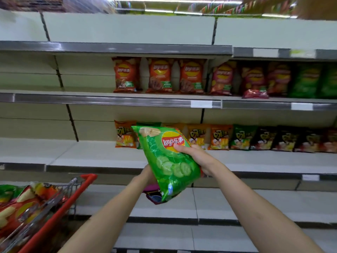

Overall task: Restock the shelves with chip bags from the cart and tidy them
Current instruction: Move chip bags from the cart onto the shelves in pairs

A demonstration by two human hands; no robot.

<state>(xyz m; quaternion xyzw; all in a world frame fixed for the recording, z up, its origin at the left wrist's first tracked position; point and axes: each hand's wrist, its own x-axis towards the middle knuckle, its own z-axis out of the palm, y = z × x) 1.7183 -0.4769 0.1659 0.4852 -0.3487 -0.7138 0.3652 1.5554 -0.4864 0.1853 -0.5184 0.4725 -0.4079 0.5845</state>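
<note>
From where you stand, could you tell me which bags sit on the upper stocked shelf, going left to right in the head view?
Three orange Lay's bags → pink-red Lay's bags, with one fallen pink-red bag lying in front of them → green Lay's bags at the far right.

Both hands hold a glossy green Lay's chip bag (169, 161): right hand (196, 157) fingers (179, 147) pinching its logo, left hand (148, 173) beneath.
</note>
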